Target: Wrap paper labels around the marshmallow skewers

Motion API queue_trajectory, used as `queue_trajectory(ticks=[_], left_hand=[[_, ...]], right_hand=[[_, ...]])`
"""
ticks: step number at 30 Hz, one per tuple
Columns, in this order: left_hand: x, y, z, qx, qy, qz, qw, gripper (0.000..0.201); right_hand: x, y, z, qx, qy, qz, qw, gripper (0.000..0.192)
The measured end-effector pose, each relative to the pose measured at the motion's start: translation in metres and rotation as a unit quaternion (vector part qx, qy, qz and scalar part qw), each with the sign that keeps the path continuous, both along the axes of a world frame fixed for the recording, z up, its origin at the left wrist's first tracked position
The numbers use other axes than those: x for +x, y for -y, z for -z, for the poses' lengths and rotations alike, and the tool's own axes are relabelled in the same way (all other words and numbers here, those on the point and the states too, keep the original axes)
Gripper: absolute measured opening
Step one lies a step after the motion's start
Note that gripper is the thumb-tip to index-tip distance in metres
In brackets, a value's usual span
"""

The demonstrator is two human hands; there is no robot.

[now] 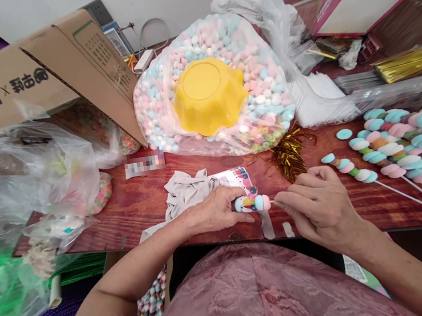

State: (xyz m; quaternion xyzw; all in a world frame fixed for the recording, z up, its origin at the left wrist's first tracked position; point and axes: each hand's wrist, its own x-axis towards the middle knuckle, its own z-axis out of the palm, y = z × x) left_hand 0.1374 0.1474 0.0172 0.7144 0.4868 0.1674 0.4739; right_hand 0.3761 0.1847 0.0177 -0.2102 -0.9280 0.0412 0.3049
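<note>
While the left hand (218, 210) closes around a short row of pastel marshmallow pieces (252, 203) just above the near edge of the red wooden table (138, 199), the right hand (315, 206) pinches the thin white stick (273, 202) at the row's pink end. Finished skewers (391, 153) lie together to the right, and a big clear bag of marshmallows (264, 93) with a yellow bowl (208, 95) on it sits behind. Judging from the tight pinch, the stick could skew sideways and split a soft piece, or prick a fingertip.
</note>
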Motion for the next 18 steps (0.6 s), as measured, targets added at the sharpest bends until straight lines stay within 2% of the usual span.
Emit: queue_trajectory(ticks=[3, 9, 14, 18], left_hand=[[0.0, 0.001, 0.004, 0.036, 0.016, -0.02, 0.999, 0.036], [-0.002, 0.003, 0.018, 0.138, 0.001, -0.01, 0.99, 0.034], [-0.005, 0.002, 0.027, 0.151, 0.007, 0.025, 0.988, 0.033], [-0.008, 0.0, 0.025, 0.146, 0.011, 0.067, 0.987, 0.028]], right_hand=[[0.002, 0.0, 0.001, -0.026, -0.008, 0.011, 1.0, 0.011], [0.003, 0.0, 0.003, -0.054, -0.024, 0.018, 0.998, 0.011], [0.005, -0.002, 0.005, -0.082, -0.033, 0.009, 0.996, 0.012], [0.006, -0.005, 0.008, -0.097, -0.032, -0.011, 0.995, 0.013]])
